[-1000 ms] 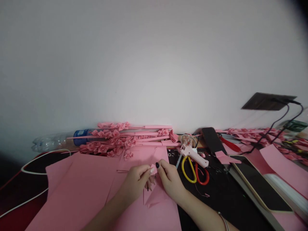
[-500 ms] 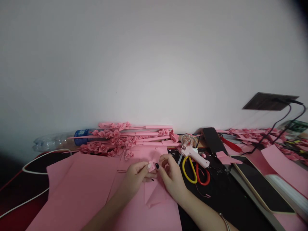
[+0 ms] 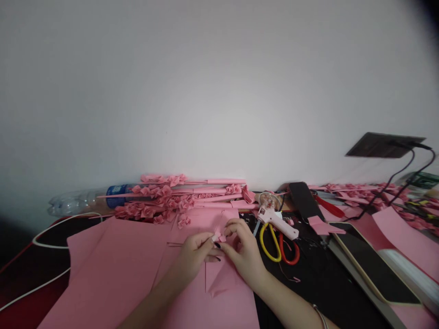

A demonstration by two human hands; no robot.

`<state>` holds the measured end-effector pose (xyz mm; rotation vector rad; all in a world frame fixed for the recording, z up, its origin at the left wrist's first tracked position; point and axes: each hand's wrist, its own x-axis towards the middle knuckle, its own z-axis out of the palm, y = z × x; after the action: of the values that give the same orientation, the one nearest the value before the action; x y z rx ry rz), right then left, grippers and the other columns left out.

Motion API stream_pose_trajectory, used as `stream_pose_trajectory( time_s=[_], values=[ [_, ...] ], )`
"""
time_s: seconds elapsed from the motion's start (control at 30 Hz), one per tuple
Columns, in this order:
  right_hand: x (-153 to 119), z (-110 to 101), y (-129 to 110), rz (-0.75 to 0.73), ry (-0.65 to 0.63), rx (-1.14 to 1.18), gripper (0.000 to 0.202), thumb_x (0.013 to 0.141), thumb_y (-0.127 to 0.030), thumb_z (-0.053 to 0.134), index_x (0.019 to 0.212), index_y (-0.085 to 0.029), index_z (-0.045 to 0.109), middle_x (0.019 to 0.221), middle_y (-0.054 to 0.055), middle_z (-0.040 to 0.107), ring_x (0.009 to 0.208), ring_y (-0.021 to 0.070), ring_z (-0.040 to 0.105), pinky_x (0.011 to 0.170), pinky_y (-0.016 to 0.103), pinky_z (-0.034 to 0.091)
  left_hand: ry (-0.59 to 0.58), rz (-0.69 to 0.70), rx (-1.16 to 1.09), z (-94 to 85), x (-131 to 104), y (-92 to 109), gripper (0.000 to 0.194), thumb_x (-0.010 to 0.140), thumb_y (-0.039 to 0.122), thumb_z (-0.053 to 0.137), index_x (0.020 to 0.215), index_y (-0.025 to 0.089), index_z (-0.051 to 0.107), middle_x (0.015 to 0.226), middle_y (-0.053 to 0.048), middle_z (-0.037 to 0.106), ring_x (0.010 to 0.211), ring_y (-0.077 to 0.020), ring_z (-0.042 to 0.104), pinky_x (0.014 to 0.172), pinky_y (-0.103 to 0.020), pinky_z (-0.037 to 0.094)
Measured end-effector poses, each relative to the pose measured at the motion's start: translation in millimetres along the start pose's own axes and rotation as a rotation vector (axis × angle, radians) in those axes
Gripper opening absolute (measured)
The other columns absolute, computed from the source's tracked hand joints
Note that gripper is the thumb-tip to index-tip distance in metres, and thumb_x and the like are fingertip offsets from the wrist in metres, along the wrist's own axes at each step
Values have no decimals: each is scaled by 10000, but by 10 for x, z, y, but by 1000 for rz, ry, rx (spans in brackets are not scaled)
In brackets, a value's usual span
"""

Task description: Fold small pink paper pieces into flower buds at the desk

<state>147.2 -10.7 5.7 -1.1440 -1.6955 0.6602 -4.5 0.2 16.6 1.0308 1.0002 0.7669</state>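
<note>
Between my two hands is a small pink paper flower point(image 3: 219, 237), its petals folded. My left hand point(image 3: 198, 251) pinches it from the left with thumb and fingers. From the right, my right hand point(image 3: 243, 248) closes on its petals, the dark-nailed thumb pressed at the lower edge. Part of the flower is hidden by the fingertips. Beneath the hands lie pink paper sheets point(image 3: 219, 306). A small finished paper flower point(image 3: 184, 221) rests on the paper just beyond my left hand.
Pink paper flowers on stems point(image 3: 164, 201) are piled along the wall beside a plastic bottle point(image 3: 78, 201). To the right lie a glue gun point(image 3: 277, 221), scissors point(image 3: 270, 244) with yellow and red handles, a dark phone point(image 3: 304, 201) and a larger phone point(image 3: 373, 265). A white cable point(image 3: 51, 246) loops at left.
My right thumb has moved slightly left and down onto the flower's lower edge. The flower has turned a little between my fingers; my left hand has barely moved.
</note>
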Motion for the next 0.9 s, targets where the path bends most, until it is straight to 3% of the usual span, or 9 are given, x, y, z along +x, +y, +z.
stream_pose_trajectory(
  time_s=[0.37, 0.9],
  values=[
    [-6, -4, 4, 0, 12, -15, 96, 759, -132, 614, 785, -193, 544, 945, 46, 521, 846, 166, 523, 670, 249, 428, 14, -7, 3, 1, 1, -17, 408, 661, 533, 613, 789, 145, 619, 788, -60, 680, 717, -219, 668, 714, -355, 511],
    [0, -13, -11, -3, 22, -12, 112, 750, -83, 599, 743, -187, 558, 948, 37, 525, 898, 160, 526, 763, 253, 403, 12, 14, 7, -2, 16, -40, 332, 703, 474, 591, 774, 150, 600, 801, -58, 684, 735, -221, 673, 700, -340, 514]
  ],
)
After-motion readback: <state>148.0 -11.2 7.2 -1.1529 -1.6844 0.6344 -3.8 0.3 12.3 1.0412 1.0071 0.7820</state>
